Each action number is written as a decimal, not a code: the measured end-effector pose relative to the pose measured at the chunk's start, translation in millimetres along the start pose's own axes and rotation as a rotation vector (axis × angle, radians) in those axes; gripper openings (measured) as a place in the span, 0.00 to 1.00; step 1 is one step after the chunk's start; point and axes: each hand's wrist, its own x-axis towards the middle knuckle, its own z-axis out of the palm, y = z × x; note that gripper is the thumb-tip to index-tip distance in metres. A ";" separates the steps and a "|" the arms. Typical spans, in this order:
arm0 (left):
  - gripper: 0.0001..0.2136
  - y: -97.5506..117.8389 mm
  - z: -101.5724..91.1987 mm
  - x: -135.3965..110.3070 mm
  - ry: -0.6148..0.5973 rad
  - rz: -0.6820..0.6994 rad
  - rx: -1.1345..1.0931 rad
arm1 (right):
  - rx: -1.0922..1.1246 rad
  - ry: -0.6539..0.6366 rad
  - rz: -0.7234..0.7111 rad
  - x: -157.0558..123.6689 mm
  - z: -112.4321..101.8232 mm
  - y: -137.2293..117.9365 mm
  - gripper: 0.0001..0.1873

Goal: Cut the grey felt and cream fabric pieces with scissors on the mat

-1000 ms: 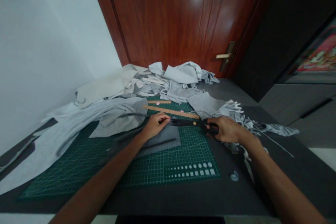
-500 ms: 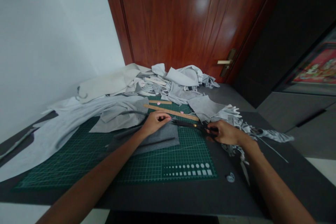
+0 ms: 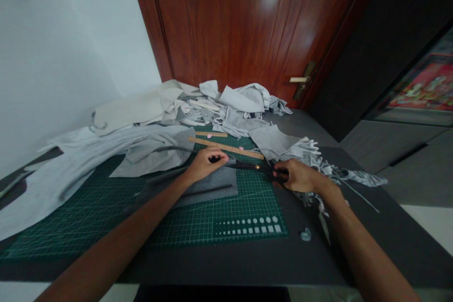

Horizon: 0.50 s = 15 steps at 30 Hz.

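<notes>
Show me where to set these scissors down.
Free: the dark tabletop strip in front of the green cutting mat, and the mat beside the grey felt. Crowded: behind the scissors, where fabric scraps and wooden rulers lie.

Two wooden rulers (image 3: 226, 148) on cutting mat (image 3: 106, 212)

Black-handled fabric scissors (image 3: 258, 166) point left, their blades at the edge of dark grey fabric (image 3: 208, 188)
</notes>
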 end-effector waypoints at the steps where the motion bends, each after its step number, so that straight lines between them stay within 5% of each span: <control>1: 0.11 1.0 0.4 0.1 -0.004 0.010 -0.016 | -0.021 0.003 -0.001 0.0 -0.1 -1.4 0.07; 15: 0.08 11.9 5.2 -1.3 -0.002 0.055 -0.033 | -0.192 0.055 -0.004 3.4 2.8 -24.0 0.07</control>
